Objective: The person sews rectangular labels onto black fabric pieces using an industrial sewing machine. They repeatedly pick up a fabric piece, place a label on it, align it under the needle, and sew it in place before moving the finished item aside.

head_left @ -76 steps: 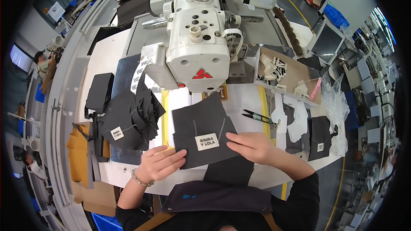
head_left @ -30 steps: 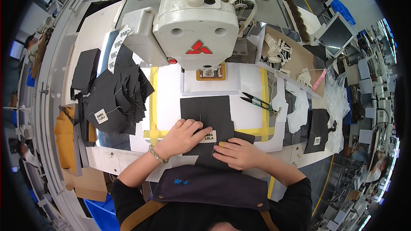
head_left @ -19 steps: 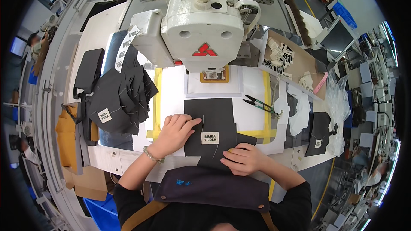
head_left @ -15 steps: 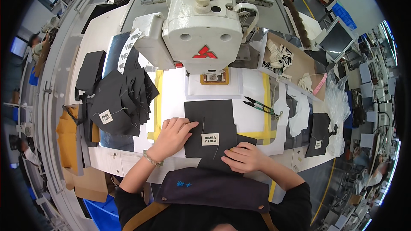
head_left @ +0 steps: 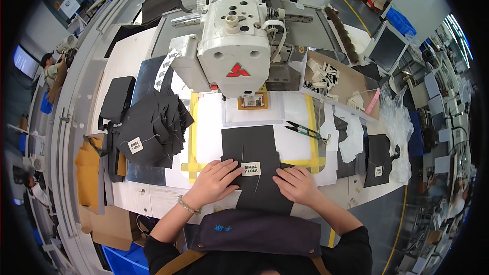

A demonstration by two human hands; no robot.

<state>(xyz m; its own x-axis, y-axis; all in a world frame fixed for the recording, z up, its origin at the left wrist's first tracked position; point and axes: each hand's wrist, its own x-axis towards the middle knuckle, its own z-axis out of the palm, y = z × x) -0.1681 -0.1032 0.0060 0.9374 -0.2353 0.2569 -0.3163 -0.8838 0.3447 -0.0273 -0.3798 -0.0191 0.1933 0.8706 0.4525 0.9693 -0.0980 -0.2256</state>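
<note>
A black fabric piece (head_left: 248,141) lies flat on the white work surface in front of the sewing machine. A small off-white label (head_left: 250,169) sits on it, with loose thread ends above and below. My left hand (head_left: 216,181) rests on the fabric's left edge, its fingers stretched towards the label and touching the cloth. On the opposite edge lies my right hand (head_left: 297,186), fingers extended onto the fabric. A narrow dark strip shows just above the right fingers. The fabric's lower end reaches down to my apron (head_left: 260,229). What lies under both palms is hidden.
The white sewing machine head (head_left: 234,53) stands straight ahead. At left are a stack of black labelled pieces (head_left: 147,132) and mustard fabric (head_left: 89,173). Thread snips (head_left: 305,131), a box of labels (head_left: 364,79) and another labelled black piece (head_left: 377,160) lie right.
My left hand has slid down the fabric's left edge to beside the label. My right hand has moved up along the right edge. The view has shifted slightly.
</note>
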